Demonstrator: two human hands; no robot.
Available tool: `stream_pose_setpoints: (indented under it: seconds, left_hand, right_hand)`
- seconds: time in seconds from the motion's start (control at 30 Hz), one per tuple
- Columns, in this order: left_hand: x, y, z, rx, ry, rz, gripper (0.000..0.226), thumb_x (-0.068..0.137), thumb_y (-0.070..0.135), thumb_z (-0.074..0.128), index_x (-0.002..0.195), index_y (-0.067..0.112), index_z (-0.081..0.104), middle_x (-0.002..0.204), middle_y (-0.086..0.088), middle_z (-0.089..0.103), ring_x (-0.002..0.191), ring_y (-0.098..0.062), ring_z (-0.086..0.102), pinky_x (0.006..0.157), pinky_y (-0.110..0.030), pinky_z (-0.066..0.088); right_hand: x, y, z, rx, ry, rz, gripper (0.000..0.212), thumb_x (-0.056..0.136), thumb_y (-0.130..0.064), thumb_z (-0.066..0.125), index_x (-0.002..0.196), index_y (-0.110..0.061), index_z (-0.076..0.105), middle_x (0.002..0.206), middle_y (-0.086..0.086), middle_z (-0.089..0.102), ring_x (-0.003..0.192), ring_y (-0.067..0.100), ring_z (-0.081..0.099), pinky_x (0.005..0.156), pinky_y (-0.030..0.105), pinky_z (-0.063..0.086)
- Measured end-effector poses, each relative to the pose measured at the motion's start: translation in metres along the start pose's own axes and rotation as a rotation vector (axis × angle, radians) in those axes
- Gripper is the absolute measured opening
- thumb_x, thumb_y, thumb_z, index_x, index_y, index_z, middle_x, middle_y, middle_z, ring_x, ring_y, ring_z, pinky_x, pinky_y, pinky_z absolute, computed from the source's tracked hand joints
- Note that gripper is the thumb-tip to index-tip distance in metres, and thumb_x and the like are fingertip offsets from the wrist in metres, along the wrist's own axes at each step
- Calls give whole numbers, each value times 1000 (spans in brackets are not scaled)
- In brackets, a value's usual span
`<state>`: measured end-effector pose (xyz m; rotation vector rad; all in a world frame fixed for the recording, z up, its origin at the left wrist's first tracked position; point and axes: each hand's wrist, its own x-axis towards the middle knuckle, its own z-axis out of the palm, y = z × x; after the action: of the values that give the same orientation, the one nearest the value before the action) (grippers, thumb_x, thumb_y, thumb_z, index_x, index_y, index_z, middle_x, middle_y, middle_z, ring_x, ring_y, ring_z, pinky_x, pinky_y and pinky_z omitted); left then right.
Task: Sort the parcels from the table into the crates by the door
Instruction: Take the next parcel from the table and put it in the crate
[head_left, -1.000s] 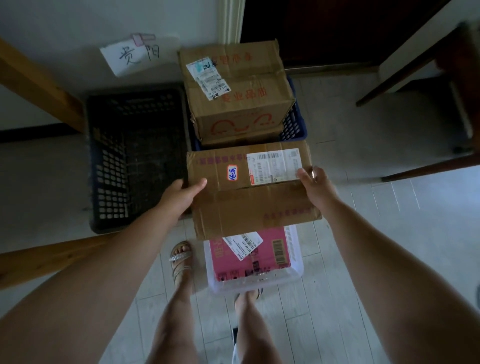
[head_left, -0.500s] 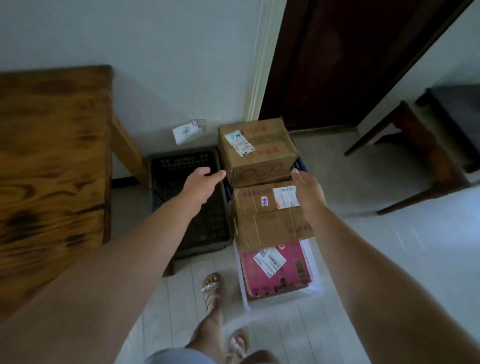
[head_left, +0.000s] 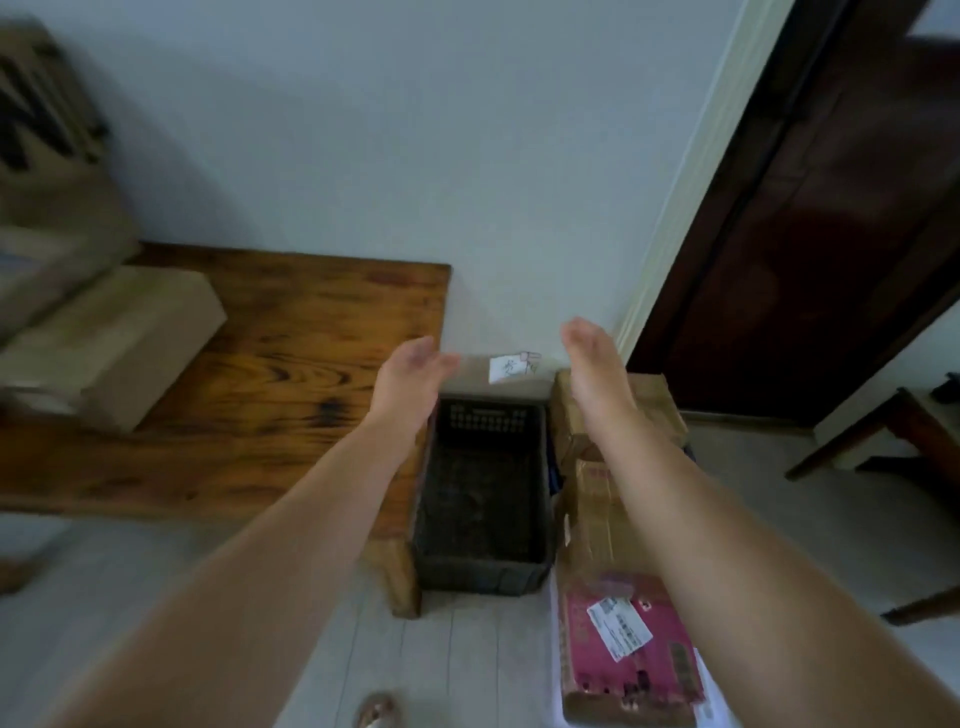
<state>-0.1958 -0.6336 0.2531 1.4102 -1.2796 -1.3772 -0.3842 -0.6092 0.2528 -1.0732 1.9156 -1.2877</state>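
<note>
Two hands are hanging in mid-air in the head view: the left hand (head_left: 410, 371) over the tabletop (head_left: 311, 332) corner, the right hand (head_left: 592, 364) over the brown boxes (head_left: 660, 410). Both sets of fingers (head_left: 575, 332) are lying loosely straight and together, gripping nothing. Blurred parcels (head_left: 119, 338) are sitting at the tabletop's left end. A black crate (head_left: 483, 577) is standing on the floor beside the table leg, the brown boxes just right of it, a pink parcel (head_left: 582, 665) lying nearer.

- Tabletop boxes (head_left: 109, 338): smeared by motion blur, cut off by the left edge, markings unreadable.
- Wall note (head_left: 506, 368): writing too small to read.
- Brown parcels (head_left: 589, 499): partly hidden behind the right forearm (head_left: 701, 519).
- Pink parcel (head_left: 602, 680): label unreadable, near end cut off.
</note>
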Motion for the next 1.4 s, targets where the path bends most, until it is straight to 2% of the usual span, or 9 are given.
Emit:
stream_pose_setpoints:
  seconds: [0.07,0.13,0.2,0.23,0.3,0.43,0.67,0.97,1.4]
  left_hand:
    - [-6,11,-41,-43,71,36,51,89,32,63,136,19,47,122,4,56,112,-14,53,89,-28,45]
    - [-10,20,-79,-51,126,66,50,90,33,62,136,22,46,121,5,54,111,-14,53,84,-25,43]
    - [-17,26,-126,-52,175,100,50,90,34,61,136,23,46,123,5,54,113,-15,52,91,-30,45]
    - [-19,29,-145,-48,195,112,50,90,34,61,136,22,46,124,4,55,115,-16,53,97,-34,44]
    - [-25,33,-191,-68,247,143,50,89,33,63,135,20,48,125,1,57,115,-16,54,100,-35,43]
    - [-31,34,-291,-55,352,166,47,87,34,65,130,23,52,118,5,59,102,-10,55,88,-26,43]
    - [-40,20,-465,22,478,129,40,88,35,63,126,25,53,122,5,59,107,-19,58,95,-39,47]
    - [-35,-17,-638,-60,557,105,49,88,32,64,133,24,48,119,4,58,95,-7,55,68,-22,43]
    - [59,-52,-789,15,646,33,53,87,34,65,135,19,47,122,1,57,106,-15,53,89,-32,44]
  right_hand:
    - [-11,-29,26,-14,-35,-75,25,95,-34,36,71,-29,32,81,-8,35,86,14,34,71,31,27]
    - [-19,-50,48,4,-69,-126,21,96,-38,38,76,-35,38,86,-14,39,92,15,37,70,27,36]
    - [-34,-73,79,47,-122,-182,24,98,-40,41,111,-27,57,115,-4,57,111,22,48,89,36,46]
    - [-40,-83,92,66,-124,-192,40,98,-40,41,131,-19,51,135,1,51,125,22,45,102,41,41]
    - [-56,-107,129,80,-150,-231,53,99,-42,42,143,-13,39,147,4,41,134,20,39,109,33,31]
    - [-89,-153,218,136,-209,-290,55,97,-42,45,144,-13,38,147,4,43,132,16,41,95,19,27]
    - [-152,-206,371,234,-306,-266,56,97,-42,47,145,-17,36,149,4,40,133,18,39,97,26,32]
    - [-204,-247,537,223,-466,-181,55,96,-39,51,145,-21,35,150,4,38,135,20,38,94,27,32]
    - [-168,-272,705,195,-493,-48,58,95,-32,55,147,-19,32,152,9,33,138,23,34,102,32,33]
